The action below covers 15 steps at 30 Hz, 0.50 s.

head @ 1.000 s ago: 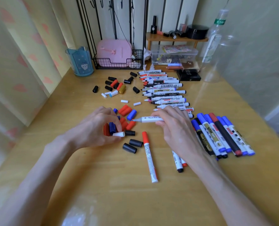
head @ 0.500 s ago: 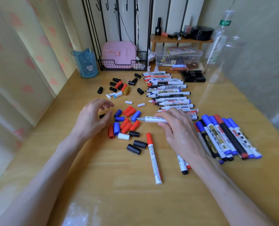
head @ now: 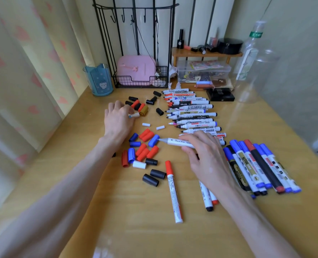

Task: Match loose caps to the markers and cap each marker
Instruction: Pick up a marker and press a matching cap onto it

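The marker [head: 175, 142] in play is a white one with a bare grey nib. It lies nearly level just above the middle of the desk [head: 135, 229], its nib pointing toward the left edge and almost touching a blue cap [head: 153, 140] in the near heap of caps [head: 142, 151]. The right hand [head: 206, 161] comes in from the near right, palm down, with its fingers [head: 193, 137] and thumb clamped on the barrel's back half, so the nib end stays free.

I judge the marker to be light, stiff and smooth-sided. A mid-barrel grip like this one suits it, and the inky nib should be kept off skin and wood. The caps are small, hard and light, so they would roll or skid under a careless poke. Each is best pinched by its sides with the open mouth toward the nib.

The left hand [head: 117, 119] is stretched out toward the back left, its back facing up. Its fingers are bent down onto a pale cap [head: 135, 115] beside a gold cap [head: 143, 111] in the far heap. I cannot tell whether they pinch it or only touch it.

Uncapped markers [head: 193, 116] lie in a row toward the back edge, and capped markers [head: 256, 168] lie toward the right edge.
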Motion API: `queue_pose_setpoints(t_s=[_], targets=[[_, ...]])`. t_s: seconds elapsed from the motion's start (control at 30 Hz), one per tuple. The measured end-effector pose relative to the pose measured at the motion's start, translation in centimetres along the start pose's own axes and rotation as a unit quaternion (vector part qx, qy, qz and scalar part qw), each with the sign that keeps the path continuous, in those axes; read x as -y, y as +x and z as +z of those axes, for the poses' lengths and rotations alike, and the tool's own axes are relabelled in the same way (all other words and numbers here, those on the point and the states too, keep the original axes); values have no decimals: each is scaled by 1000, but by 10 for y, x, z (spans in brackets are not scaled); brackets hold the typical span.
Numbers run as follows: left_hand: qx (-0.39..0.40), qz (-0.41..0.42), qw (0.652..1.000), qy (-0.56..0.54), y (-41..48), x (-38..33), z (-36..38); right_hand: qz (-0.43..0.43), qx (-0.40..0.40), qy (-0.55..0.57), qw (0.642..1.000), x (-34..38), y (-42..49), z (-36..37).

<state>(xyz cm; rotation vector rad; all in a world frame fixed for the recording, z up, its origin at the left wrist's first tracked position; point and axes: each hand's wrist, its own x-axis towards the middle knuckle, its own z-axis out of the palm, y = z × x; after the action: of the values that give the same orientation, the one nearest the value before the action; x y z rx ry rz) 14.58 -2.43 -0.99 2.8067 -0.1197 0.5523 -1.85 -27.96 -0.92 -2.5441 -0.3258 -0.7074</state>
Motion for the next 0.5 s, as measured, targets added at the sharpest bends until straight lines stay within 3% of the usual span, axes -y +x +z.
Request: queue_pose_setpoints(t_s=[0.13, 0.3, 0.5], targets=[[-43, 72, 994, -70, -22, 3, -16, 6, -9, 9, 1000, -1, 1, -2], [97, 124, 941, -300, -76, -8, -55, 8, -11, 24, 1000, 4, 2, -5], [122, 113, 916, -364, -120, -17, -71, -16, 13, 26, 999, 10, 0, -5]])
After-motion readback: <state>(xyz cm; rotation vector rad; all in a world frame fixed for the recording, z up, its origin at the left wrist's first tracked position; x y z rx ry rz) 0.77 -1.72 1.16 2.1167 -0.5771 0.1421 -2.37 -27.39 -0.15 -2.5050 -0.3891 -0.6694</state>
